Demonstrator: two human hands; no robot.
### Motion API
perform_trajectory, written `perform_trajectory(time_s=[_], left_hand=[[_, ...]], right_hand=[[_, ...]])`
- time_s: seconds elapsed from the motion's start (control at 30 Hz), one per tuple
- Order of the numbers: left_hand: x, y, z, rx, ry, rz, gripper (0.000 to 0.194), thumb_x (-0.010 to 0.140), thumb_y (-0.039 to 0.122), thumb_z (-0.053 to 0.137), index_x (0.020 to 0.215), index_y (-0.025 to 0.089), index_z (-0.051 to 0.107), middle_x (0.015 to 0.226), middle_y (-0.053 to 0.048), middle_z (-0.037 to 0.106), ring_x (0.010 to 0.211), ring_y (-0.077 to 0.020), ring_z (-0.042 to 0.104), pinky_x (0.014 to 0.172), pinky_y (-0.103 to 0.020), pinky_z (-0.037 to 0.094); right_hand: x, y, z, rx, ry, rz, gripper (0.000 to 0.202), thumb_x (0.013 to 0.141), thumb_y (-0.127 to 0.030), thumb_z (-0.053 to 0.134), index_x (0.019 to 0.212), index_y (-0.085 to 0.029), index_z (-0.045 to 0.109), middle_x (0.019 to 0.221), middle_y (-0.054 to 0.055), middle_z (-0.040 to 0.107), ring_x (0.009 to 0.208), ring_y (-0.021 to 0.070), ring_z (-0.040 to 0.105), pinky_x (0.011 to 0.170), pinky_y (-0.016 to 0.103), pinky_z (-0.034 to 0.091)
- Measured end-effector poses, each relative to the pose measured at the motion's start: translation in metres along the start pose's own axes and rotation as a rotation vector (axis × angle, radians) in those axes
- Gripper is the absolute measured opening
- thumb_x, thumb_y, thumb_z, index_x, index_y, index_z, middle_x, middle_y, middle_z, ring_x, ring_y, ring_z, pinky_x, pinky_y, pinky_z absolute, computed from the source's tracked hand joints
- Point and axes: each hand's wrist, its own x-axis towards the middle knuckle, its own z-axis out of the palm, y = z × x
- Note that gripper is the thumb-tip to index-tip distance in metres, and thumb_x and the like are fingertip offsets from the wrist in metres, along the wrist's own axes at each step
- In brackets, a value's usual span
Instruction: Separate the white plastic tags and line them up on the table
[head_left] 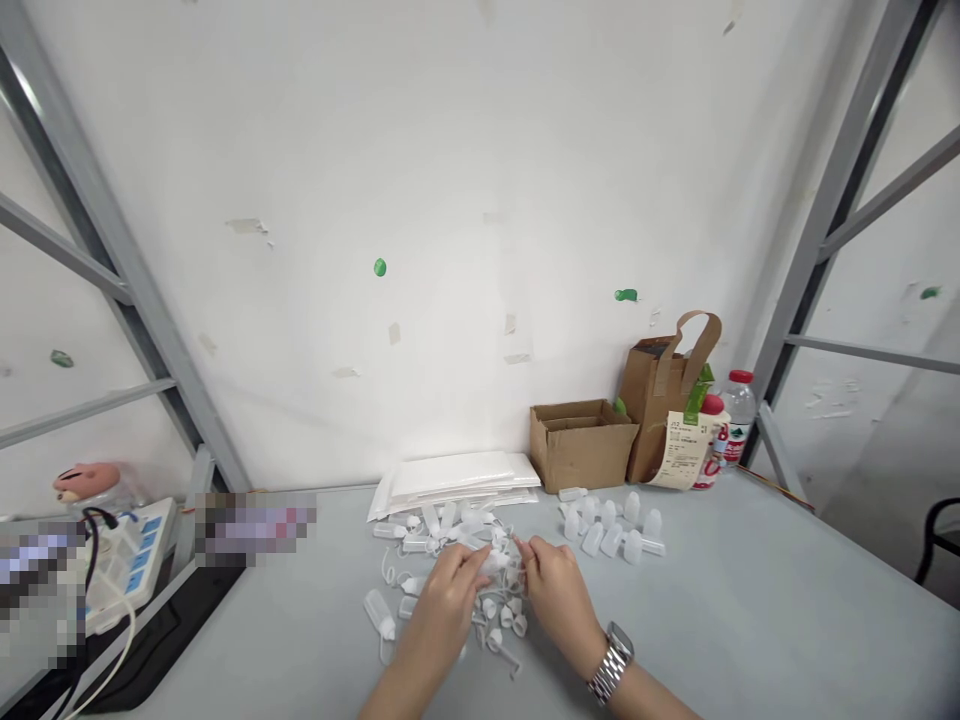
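Observation:
Over a pile of small translucent squeeze bottles and white caps (512,612), my left hand (450,590) pinches a small white-capped bottle (493,563) between thumb and fingers. Just to its right, my right hand (553,590) has its thumb and index finger close together beside the bottle's cap end; whatever it grips is too small to make out. A metal wristwatch (613,662) is on my right wrist. One capped bottle (379,614) lies apart at the pile's left. Several translucent bottles (611,538) without visible caps form a second group at the right.
White padded envelopes (454,478) lie against the wall. An open cardboard box (585,455), a brown paper bag (652,400) and a red-capped bottle (739,415) stand at the back right. A power strip (139,560) with cables and a black object (184,630) are at the left.

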Motion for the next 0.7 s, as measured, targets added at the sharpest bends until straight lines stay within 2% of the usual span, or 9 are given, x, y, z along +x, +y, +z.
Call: perform_trajectory(time_s=[0.13, 0.23, 0.3, 0.4, 0.53, 0.7], left_hand=[[0.000, -0.007, -0.004, 0.039, 0.049, -0.027, 0.033, 0.087, 0.020, 0.041, 0.116, 0.026, 0.053, 0.084, -0.004, 0.059, 0.082, -0.0167, 0.058, 0.075, -0.033, 0.052], [-0.001, -0.009, -0.004, 0.048, 0.063, -0.010, 0.031, 0.086, 0.024, 0.043, 0.116, 0.027, 0.052, 0.091, -0.004, 0.061, 0.089, -0.0177, 0.058, 0.080, -0.034, 0.051], [-0.002, -0.009, -0.003, 0.036, 0.063, 0.007, 0.030, 0.086, 0.025, 0.044, 0.116, 0.027, 0.052, 0.096, -0.004, 0.062, 0.092, -0.0174, 0.058, 0.082, -0.034, 0.050], [-0.003, -0.006, -0.003, 0.028, 0.060, 0.043, 0.030, 0.086, 0.026, 0.046, 0.115, 0.026, 0.051, 0.101, -0.004, 0.062, 0.095, -0.0165, 0.058, 0.084, -0.032, 0.050], [-0.003, -0.001, -0.003, 0.024, 0.044, 0.098, 0.029, 0.086, 0.024, 0.045, 0.115, 0.025, 0.050, 0.101, -0.005, 0.062, 0.096, -0.0168, 0.058, 0.083, -0.032, 0.050], [-0.002, 0.001, -0.003, 0.000, -0.007, 0.041, 0.025, 0.084, 0.020, 0.047, 0.107, 0.025, 0.055, 0.096, -0.004, 0.064, 0.091, -0.0179, 0.060, 0.080, -0.035, 0.052]], right_hand=[[0.004, 0.004, -0.004, 0.102, -0.063, 0.052, 0.046, 0.093, -0.039, 0.025, 0.058, -0.021, 0.049, 0.050, 0.000, 0.056, 0.049, 0.0148, 0.050, 0.058, 0.027, 0.033], [0.003, 0.002, -0.008, 0.172, -0.056, -0.037, 0.036, 0.091, -0.040, 0.031, 0.080, -0.021, 0.059, 0.075, 0.004, 0.063, 0.073, 0.0174, 0.056, 0.070, 0.029, 0.037], [0.001, -0.001, -0.010, 0.210, -0.090, -0.100, 0.030, 0.091, -0.039, 0.033, 0.091, -0.023, 0.059, 0.086, 0.003, 0.063, 0.083, 0.0177, 0.055, 0.076, 0.030, 0.037], [-0.001, -0.004, -0.009, 0.236, -0.186, -0.123, 0.034, 0.092, -0.039, 0.032, 0.078, -0.022, 0.058, 0.077, 0.001, 0.061, 0.078, 0.0162, 0.054, 0.077, 0.030, 0.036], [-0.001, -0.005, -0.005, 0.300, -0.259, -0.069, 0.040, 0.091, -0.041, 0.031, 0.065, -0.020, 0.052, 0.065, -0.001, 0.057, 0.071, 0.0149, 0.052, 0.074, 0.027, 0.036], [-0.002, -0.005, -0.004, 0.404, -0.310, 0.023, 0.039, 0.090, -0.040, 0.034, 0.061, -0.019, 0.049, 0.057, -0.002, 0.056, 0.062, 0.0142, 0.052, 0.068, 0.026, 0.037]])
